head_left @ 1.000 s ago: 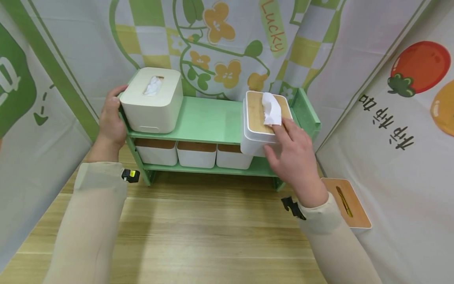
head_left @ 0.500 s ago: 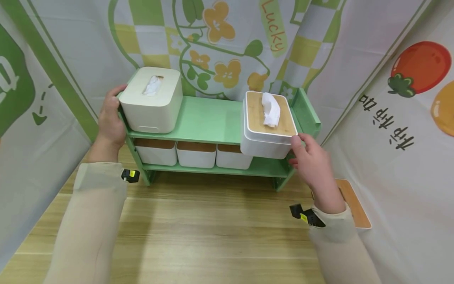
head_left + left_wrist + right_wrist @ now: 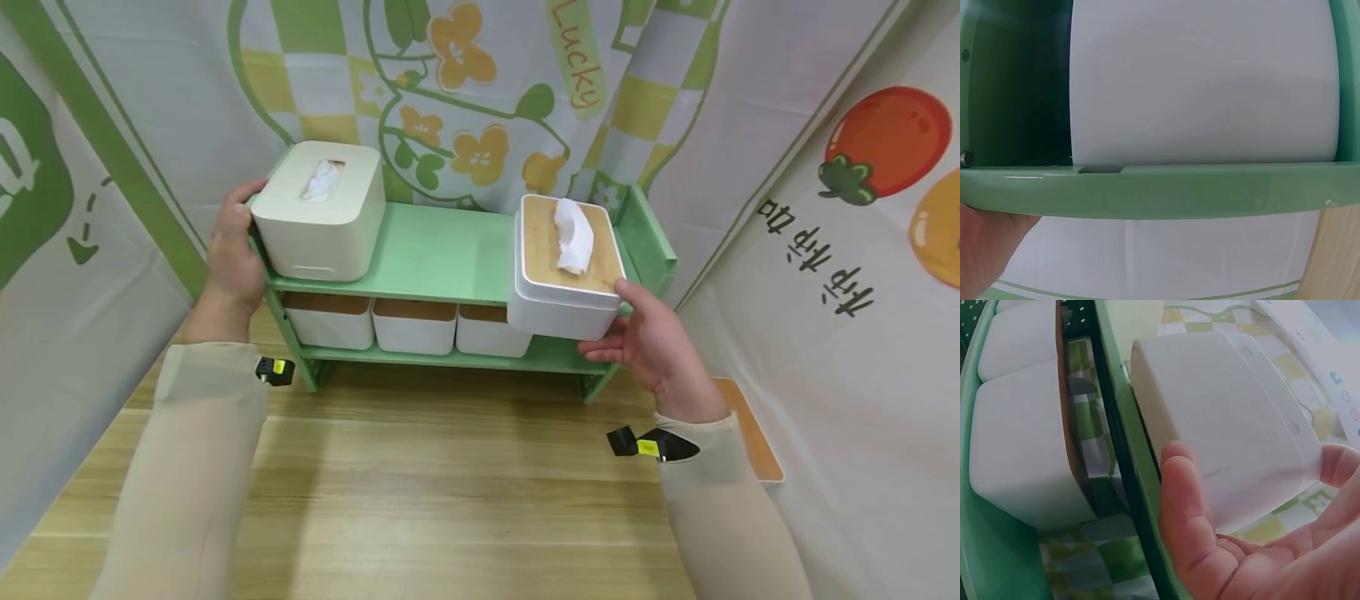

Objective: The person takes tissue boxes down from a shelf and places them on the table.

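On the right of the green shelf's top board stands a white tissue box (image 3: 564, 308) with a wood-coloured lid and a tissue sticking out. My right hand (image 3: 654, 348) grips its near right corner, thumb at the lid's edge and fingers under the base. Seen from the right wrist, those fingers (image 3: 1182, 503) touch the underside, and the box overhangs the board's front edge. At the left end, my left hand (image 3: 234, 254) holds the side panel of the green shelf (image 3: 450, 250). Beside it sits a cream tissue box (image 3: 318, 237). The left wrist view shows mostly the panel edge (image 3: 1197, 192).
Several white boxes with brown tops line the lower board, among them a middle box (image 3: 415, 329). Low on the right is another box with an orange-brown lid (image 3: 750, 429), partly behind my right arm. Printed cloth (image 3: 480, 108) hangs behind the shelf. Wooden flooring (image 3: 450, 483) lies in front.
My right hand has left the lid and tissue, moved to the box's right corner, and slid its fingers underneath. The box has shifted very slightly towards me. My left hand has stayed put.
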